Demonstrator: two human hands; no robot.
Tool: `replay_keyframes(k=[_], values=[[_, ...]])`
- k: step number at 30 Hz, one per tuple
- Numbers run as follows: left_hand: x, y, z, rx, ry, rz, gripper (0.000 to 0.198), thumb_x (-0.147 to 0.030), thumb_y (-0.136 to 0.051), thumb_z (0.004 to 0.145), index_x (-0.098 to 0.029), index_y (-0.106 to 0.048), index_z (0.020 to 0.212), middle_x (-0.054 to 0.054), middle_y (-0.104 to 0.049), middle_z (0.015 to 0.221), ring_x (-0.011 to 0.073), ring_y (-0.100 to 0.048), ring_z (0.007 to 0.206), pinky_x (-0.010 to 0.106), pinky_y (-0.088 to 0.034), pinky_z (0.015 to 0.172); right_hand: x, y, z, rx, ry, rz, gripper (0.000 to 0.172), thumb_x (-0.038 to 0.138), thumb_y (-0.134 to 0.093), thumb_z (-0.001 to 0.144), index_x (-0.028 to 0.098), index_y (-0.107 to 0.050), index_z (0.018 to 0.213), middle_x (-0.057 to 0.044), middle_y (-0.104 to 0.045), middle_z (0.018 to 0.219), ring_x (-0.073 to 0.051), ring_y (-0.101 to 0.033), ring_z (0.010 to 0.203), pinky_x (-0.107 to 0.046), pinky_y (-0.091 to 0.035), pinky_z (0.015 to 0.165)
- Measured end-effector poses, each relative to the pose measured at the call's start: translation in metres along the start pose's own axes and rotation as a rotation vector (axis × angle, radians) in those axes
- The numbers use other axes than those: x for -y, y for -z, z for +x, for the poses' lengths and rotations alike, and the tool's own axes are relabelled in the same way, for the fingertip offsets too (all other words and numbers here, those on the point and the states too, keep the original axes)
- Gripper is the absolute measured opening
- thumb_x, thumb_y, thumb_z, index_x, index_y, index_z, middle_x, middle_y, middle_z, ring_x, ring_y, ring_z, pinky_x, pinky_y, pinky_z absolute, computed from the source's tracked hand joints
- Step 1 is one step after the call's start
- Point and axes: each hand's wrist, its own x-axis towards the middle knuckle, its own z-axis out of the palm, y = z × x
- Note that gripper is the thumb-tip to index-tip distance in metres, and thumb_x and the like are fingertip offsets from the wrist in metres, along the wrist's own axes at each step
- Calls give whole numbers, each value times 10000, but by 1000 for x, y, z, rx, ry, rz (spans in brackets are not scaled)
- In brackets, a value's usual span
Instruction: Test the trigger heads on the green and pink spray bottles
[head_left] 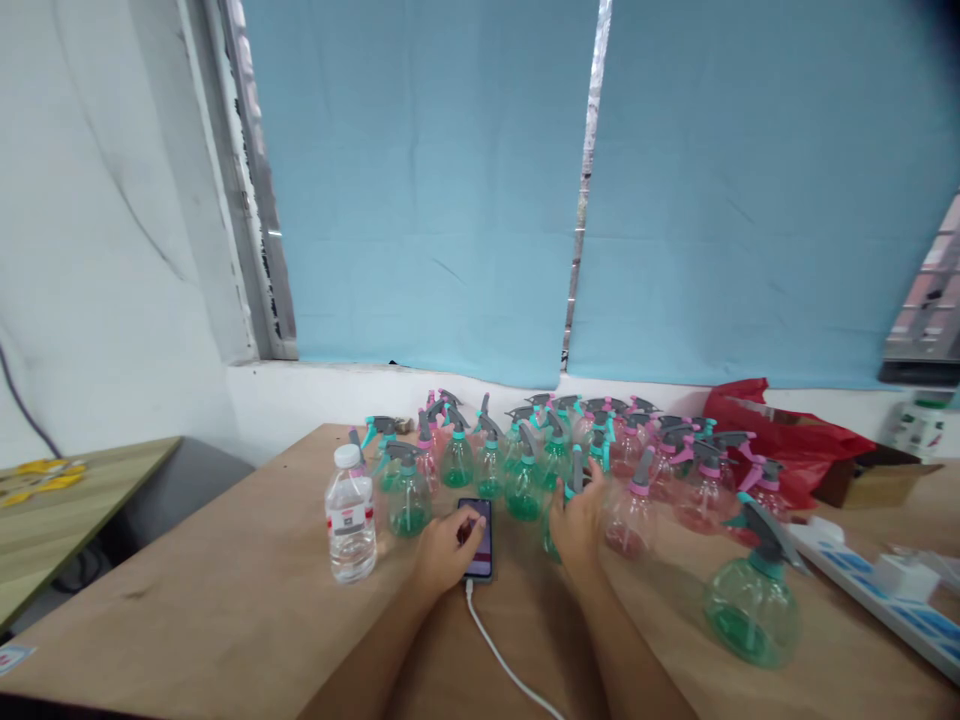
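A phone (484, 560) lies face up with its screen lit and a white cable plugged into its near end. My left hand (444, 548) rests over its left side, fingers loosely bent and thumb apart, gripping nothing; whether a fingertip touches the screen I cannot tell. To the right, my right hand (576, 520) is wrapped round the neck of a green spray bottle (551, 545), whose grey head shows between thumb and fingers. Just behind the phone stands another green spray bottle (523, 492), and a pink spray bottle (630, 518) is close on the right.
Several more pink and green spray bottles crowd the back of the table (262, 580). A water bottle (351, 515) stands left. At right are a single green spray bottle (754, 610), a power strip (877, 580), a red bag (795, 440) and a cardboard box (874, 480).
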Motion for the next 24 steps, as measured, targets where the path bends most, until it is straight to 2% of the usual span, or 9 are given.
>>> replay_keyframes(k=[6,12,18,24], values=[[0,1,0,20,-26,-12,324,-422,-475,1005,-221,-687,865,-35,-630,633,133,-591,586,235,-357,589,-8,2,5,-1,7,-78,592,462,-410,1029,76,-415,1478,-266,-526,1338,-390,-503,1259,-572,-412,1033],[-1,1,-1,26,-34,-26,342,-436,-468,1010,-220,-692,867,-34,-631,640,133,-589,595,236,-366,595,-18,2,7,-131,82,-126,558,451,-450,1025,79,-441,1441,-268,-521,1334,-384,-461,1270,-585,-379,1043],[-5,3,-1,23,-32,-36,348,-436,-469,1006,-213,-696,865,-37,-620,623,131,-584,578,236,-365,588,-12,7,9,-59,57,-264,536,512,-400,1017,121,-554,1351,-224,-577,1238,-378,-495,1183,-550,-371,999],[-4,2,-1,28,-52,-25,330,-413,-483,1005,-210,-697,859,-35,-620,626,126,-582,581,233,-365,591,-7,14,14,-76,36,-267,537,504,-485,970,142,-579,1355,-205,-569,1227,-379,-491,1155,-557,-342,1016]])
